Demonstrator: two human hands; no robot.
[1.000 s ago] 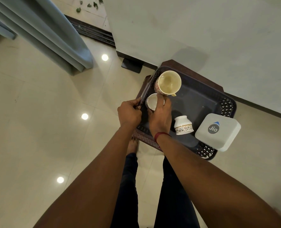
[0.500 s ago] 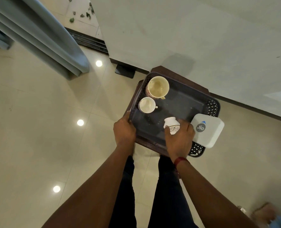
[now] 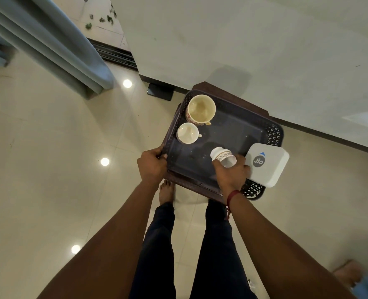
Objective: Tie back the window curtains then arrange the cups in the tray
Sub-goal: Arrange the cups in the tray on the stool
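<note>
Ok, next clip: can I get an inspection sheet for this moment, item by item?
Surface: brown stool carrying a dark tray.
Job's things: large cup and small cup upright at the tray's left; patterned cup tilted; curtain upper left.
Clutter: white Jio box on the tray's right end.
Hands: left hand grips the tray's edge; right hand holds the patterned cup.
Cables: nothing seen.
Surroundings: tiled floor, wall, leaf bits beyond the door track.

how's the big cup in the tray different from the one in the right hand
The big cup is wider than the small cup. The big cup stands upright; the small cup is tipped sideways. The big cup is untouched; the right hand grips the small cup. Both are pale, patterned.
</note>
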